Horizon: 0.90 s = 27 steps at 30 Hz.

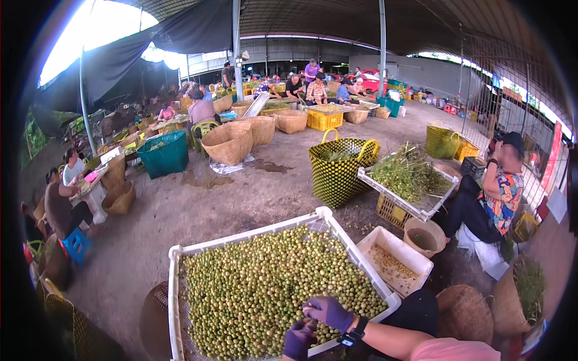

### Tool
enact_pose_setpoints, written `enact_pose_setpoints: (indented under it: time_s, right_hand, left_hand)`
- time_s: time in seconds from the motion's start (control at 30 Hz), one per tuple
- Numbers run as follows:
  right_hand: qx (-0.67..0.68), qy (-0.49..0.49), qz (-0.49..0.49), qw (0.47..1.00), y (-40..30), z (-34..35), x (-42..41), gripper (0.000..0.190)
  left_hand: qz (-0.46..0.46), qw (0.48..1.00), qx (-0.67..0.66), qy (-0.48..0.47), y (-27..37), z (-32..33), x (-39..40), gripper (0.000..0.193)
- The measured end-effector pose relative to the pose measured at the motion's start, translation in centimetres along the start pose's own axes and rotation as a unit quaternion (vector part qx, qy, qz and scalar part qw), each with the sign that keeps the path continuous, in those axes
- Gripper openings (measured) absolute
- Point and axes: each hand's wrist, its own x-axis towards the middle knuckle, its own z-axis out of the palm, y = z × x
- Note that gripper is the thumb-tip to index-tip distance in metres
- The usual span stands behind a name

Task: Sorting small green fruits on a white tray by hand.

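A white plastic mesh tray (173,289) lies before me, covered with small round green and yellowish fruits (266,284). Both my hands wear purple gloves and are close together over the tray's lower right part. My right hand (328,312) comes in from the right, with a dark band and a device on its wrist; its fingertips are drawn together. Just below it, my left hand (300,338) has its fingers curled near the fruits. Whether either hand has a fruit between its fingers cannot be made out.
Beyond the tray's right side stand a white bin (397,266) with some fruits, a round bucket (424,237) and a tray of leafy stems (411,176). A yellow-black woven basket (336,176) is farther ahead. A person sits at the right; others work around baskets behind.
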Motion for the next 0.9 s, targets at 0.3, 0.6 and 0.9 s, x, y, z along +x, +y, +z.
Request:
enact_pose_setpoints:
  time_s: [0.3,0.6,0.9]
  right_hand:
    - [-0.088,-0.158,0.045,0.982,-1.1,0.2,-3.4,0.024]
    - [0.251,-0.333,0.16,0.895,2.0,-3.5,-1.0,0.019]
    - [-0.395,-0.076,-0.095,0.911,7.0,-0.2,15.0,0.032]
  left_hand:
    - [0.223,0.936,0.27,-0.024,2.4,-3.2,2.3,0.02]
    - [0.101,0.713,0.67,0.18,7.2,-6.8,5.4,0.038]
    - [0.152,0.664,0.708,0.185,7.6,-7.7,6.9,0.063]
